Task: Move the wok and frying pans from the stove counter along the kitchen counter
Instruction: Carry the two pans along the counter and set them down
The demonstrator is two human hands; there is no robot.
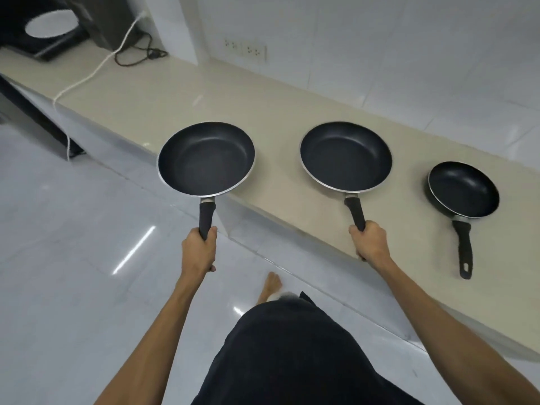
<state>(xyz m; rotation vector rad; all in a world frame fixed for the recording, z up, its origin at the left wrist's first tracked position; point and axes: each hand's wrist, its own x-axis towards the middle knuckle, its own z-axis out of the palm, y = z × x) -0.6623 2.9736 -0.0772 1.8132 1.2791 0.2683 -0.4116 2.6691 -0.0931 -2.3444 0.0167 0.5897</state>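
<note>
Two frying pans are in hand: the left hand [199, 250] is closed around the handle of the left pan [206, 159], held partly past the counter [163, 103] edge; the right hand [371, 241] is closed around the handle of the middle pan [346, 155], over the counter. A small pan [464, 189] rests on the counter, untouched. Each pan is rigid and probably front-heavy; grip the handle firmly, mid-length, to prevent tipping
</note>
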